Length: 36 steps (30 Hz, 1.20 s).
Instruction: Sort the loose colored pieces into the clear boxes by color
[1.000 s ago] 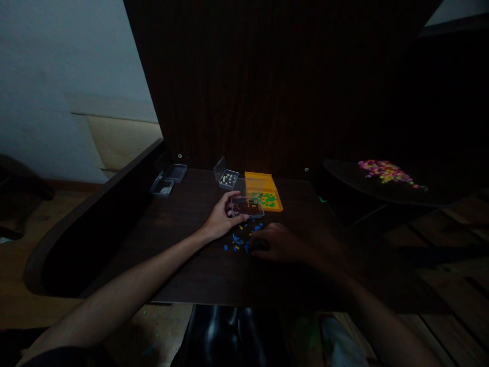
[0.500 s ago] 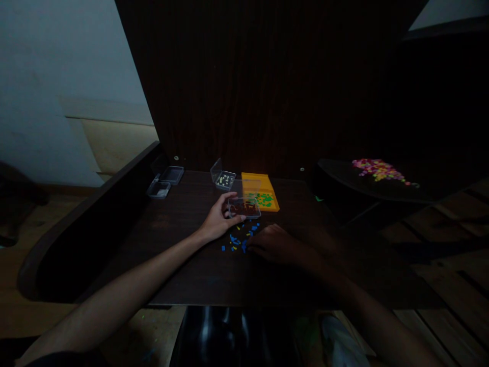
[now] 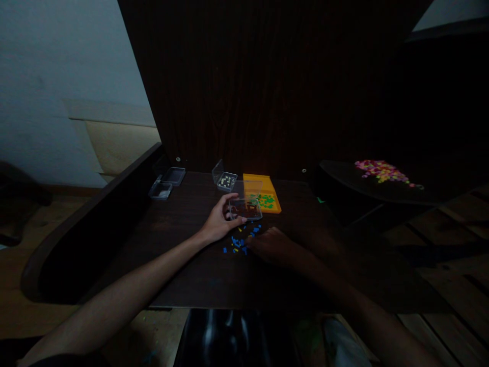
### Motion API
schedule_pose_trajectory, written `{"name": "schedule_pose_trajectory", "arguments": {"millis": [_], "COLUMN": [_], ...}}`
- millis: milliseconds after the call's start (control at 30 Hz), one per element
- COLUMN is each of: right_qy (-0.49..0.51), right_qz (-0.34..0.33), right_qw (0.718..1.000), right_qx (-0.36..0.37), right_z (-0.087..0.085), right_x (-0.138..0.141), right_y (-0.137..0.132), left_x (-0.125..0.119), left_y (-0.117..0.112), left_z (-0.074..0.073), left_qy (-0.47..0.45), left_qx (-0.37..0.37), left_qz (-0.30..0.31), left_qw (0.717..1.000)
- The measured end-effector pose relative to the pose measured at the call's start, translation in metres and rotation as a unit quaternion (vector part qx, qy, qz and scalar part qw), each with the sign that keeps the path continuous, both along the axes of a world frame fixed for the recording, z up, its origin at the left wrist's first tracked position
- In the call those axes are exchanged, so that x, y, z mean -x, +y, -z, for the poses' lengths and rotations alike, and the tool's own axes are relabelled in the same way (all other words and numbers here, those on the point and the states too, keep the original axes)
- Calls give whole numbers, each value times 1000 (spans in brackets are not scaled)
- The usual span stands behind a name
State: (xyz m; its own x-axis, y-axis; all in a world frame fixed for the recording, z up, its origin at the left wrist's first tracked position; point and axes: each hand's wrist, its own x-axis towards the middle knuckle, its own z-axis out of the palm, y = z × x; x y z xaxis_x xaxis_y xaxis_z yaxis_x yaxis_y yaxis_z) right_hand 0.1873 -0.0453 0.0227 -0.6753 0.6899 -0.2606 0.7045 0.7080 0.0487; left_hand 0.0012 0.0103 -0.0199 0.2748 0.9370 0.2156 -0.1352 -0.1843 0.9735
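My left hand [image 3: 222, 219] grips the left side of a clear plastic box [image 3: 246, 210] with its lid raised; dark reddish-brown small pieces lie inside. Just in front of the box, small blue and yellow pieces [image 3: 239, 242] are scattered on the dark wooden table [image 3: 183, 275]. At the right edge of this scatter is my right hand [image 3: 271, 245], its fingers closed and pointing down at the pieces. Whatever is between those fingertips is too dark and small to make out. Behind the clear box, an orange tray [image 3: 275, 208] holds green pieces [image 3: 267, 201].
A small open clear box [image 3: 226, 181] with pale pieces stands at the back. Farther left sits another open clear box [image 3: 162, 190]. A pile of pink and yellow pieces [image 3: 384, 172] rests on a dark surface at right. A raised dark side panel [image 3: 87, 224] borders the left.
My right hand's fingers have shifted slightly among the blue and yellow pieces. The left hand keeps its hold on the clear box. The whole view has moved a little.
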Motion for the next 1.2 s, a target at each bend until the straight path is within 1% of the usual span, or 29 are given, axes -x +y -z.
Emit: {"name": "schedule_pose_trajectory", "arguments": {"millis": [167,267,400,567,800,1000,1067,1133,1200], "right_qy": [40,58,84,72,69,87,120,169,205], "right_qz": [19,28,28,36,36,29,13,0,6], "right_qw": [999,998,995,995,996,995,991,984,977], "right_qx": [-4,11,48,50,48,48,54,59,64], "right_z": [0,-1,-6,-12,-11,-7,-11,-19,-29], "right_x": [-6,-9,-9,-3,-1,-5,-8,-12,-16], "right_y": [-1,0,1,3,5,6,10,17,26], "left_x": [1,1,1,0,0,-1,-1,-1,-1], "left_y": [-1,-2,-5,-6,-4,-6,-6,-5,-5], "left_z": [-1,-2,-5,-6,-5,-7,-5,-4,-3], "left_qy": [2,7,10,5,17,16,14,7,2], "left_qx": [9,14,-3,-30,-83,-73,-57,-41,-30], "left_qz": [7,15,21,25,-24,-22,-22,-18,-11], "left_qw": [1000,1000,1000,999,996,997,998,999,999]}}
